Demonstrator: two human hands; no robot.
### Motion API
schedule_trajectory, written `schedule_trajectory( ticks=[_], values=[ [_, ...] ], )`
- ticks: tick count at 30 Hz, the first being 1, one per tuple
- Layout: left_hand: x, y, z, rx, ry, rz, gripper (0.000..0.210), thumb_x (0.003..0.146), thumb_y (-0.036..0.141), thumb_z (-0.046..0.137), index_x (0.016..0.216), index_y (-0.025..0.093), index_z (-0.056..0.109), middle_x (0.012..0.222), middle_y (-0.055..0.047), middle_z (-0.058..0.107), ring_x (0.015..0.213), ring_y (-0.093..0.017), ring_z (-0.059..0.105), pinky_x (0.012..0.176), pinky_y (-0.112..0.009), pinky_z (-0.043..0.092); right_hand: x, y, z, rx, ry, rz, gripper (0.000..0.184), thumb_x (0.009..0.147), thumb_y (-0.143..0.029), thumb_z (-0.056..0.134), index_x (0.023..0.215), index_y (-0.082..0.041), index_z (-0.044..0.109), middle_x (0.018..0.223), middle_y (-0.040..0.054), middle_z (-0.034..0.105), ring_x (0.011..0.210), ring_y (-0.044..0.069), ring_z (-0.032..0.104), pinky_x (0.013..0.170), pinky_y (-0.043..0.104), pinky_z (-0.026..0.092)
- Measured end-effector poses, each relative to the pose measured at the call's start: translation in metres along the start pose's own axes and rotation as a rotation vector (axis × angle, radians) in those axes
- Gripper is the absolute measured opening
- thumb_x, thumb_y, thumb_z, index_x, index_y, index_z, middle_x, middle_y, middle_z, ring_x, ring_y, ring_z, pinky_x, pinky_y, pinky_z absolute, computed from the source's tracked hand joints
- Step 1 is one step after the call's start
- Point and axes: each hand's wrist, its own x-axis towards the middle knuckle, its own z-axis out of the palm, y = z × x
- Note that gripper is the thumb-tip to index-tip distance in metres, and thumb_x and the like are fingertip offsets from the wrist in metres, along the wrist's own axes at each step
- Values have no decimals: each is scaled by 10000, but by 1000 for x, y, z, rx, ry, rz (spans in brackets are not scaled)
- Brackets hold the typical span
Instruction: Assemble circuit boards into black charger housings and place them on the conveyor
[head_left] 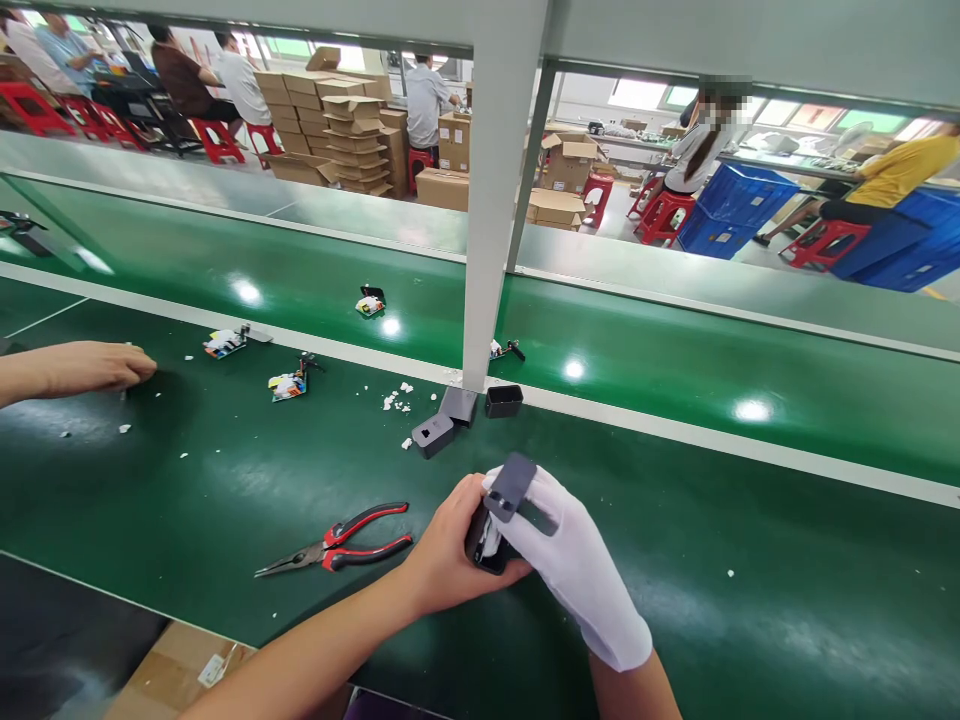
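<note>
My bare left hand (446, 548) is wrapped round a black plastic charger case (477, 530), whose open top shows white material inside. In my white-gloved right hand (568, 540) a dark end cover (513, 484) is pinched between thumb and fingers, tilted just above the case. Whether cover and case are still joined at some point, I cannot tell. To the left of my hands lie long-nose pliers (334, 542) with red and black handles, jaws pointing left.
Empty black housings (433, 434) lie near the white post (486, 200). Circuit boards (288, 386) with white filler and scattered white crumbs (397, 400) are on the green bench. Another person's hand (112, 366) rests at the far left. Cardboard boxes and seated people fill the background.
</note>
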Motion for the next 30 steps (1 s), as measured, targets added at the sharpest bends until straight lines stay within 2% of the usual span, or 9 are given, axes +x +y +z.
schedule_trajectory(
  ticks=[6,11,15,17,20,23,27,30],
  values=[
    [2,-4,-1,36,25,200,468,722,224,728,1128,230,497,997,-46,615,911,-205,606,768,-314,543,-4,-4,2,-175,36,-96,251,862,-155,641,1036,-302,746,1075,6,702,984,183,668,853,286,553],
    [3,-3,-4,83,45,268,496,713,220,706,1157,225,485,1008,-51,620,886,-211,617,735,-319,548,-8,-1,7,-292,113,-260,272,856,-82,632,982,-293,749,1058,13,702,936,169,674,803,267,564],
    [3,-1,-5,80,53,237,519,714,244,724,1165,229,469,1010,-42,622,859,-207,636,717,-315,550,-12,1,11,-397,202,-461,267,858,-22,569,949,-223,719,1015,44,698,914,174,662,773,285,564],
    [2,-1,-6,66,50,234,525,720,276,746,1161,230,464,1008,-46,620,852,-206,634,696,-308,544,-14,1,13,-428,234,-517,271,864,-10,538,942,-211,702,992,53,700,896,178,662,745,291,568],
    [1,-4,-6,47,51,268,545,716,267,752,1180,231,469,1036,-62,624,883,-211,622,722,-313,537,-15,3,16,-461,300,-552,257,866,-19,529,929,-217,681,929,48,696,816,170,661,673,281,568],
    [0,-5,-6,43,47,244,534,693,217,747,1160,234,489,1031,-57,629,890,-207,617,748,-312,525,-16,4,20,-497,357,-608,267,872,-14,516,958,-219,664,901,41,692,782,161,658,659,279,568],
    [0,-5,-5,36,57,239,535,668,204,740,1132,243,477,1021,-43,626,886,-196,619,756,-296,518,-16,6,23,-416,377,-585,244,881,-47,527,1031,-204,639,893,49,679,757,168,665,616,281,573],
    [1,-5,-3,21,42,191,488,666,221,721,1091,237,483,1005,-38,627,868,-190,620,743,-287,514,-17,10,24,-442,405,-592,264,872,-19,507,1003,-206,639,886,46,676,752,167,659,616,285,572]
  ],
)
